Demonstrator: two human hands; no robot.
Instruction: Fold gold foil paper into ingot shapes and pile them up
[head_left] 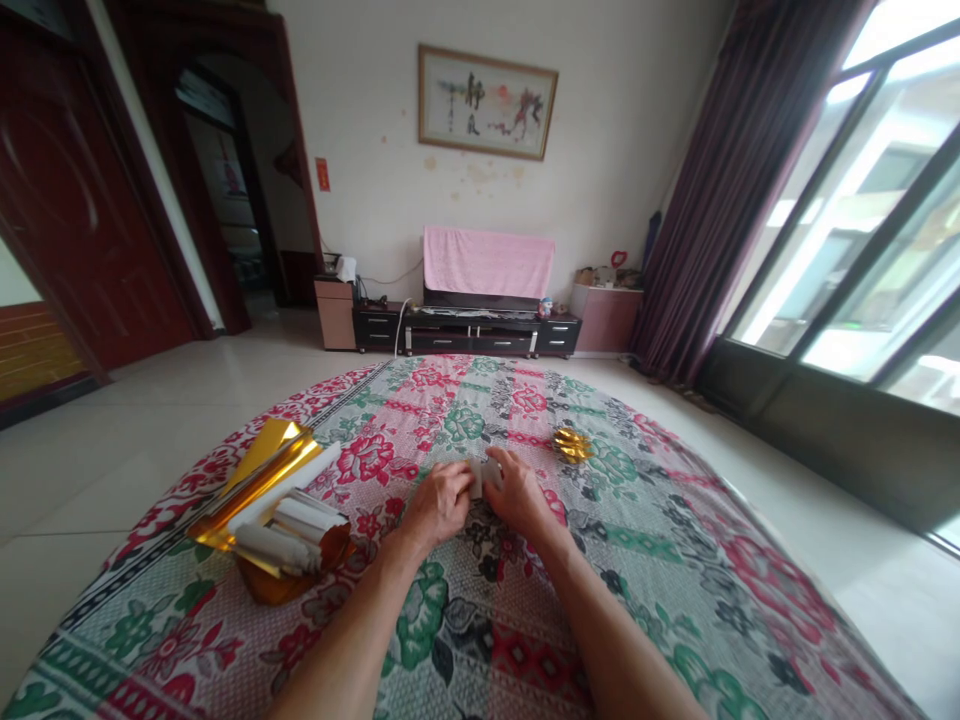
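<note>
Two arms [350, 622]: 2 hands [441, 502] hold pale mat'l [475, 480].

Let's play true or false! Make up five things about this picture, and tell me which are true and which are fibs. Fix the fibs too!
1. The left hand and right hand are close together at a small pale piece. True.

2. The crinkled gold piece lies to the left of both hands. False: it lies to the right of them.

3. White rolls lie with gold sheets on the left part of the tablecloth. True.

4. The tablecloth is plain, with no pattern. False: it has flowers, some red and some green.

5. A pink cloth hangs below the framed picture. True.
</note>
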